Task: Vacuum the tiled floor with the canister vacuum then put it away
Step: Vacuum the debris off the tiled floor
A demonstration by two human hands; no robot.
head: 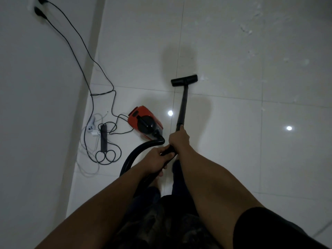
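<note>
The single view sits on the person's head, looking forward and steeply down through a wide lens that bends lines near the edges. Both forearms enter from the bottom edge, close to the camera, and meet mid-frame at the left hand [158, 159] and right hand [178, 139]. Beyond the hands the tube [183, 105] they grip runs away over the floor [251, 141]. A wall [36, 105] fills the side left of them.

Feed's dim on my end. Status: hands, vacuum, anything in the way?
Left hand and right hand both grip the wand. Floor head on the tile, ahead. Canister and corded power strip lie left, by the wall.
</note>
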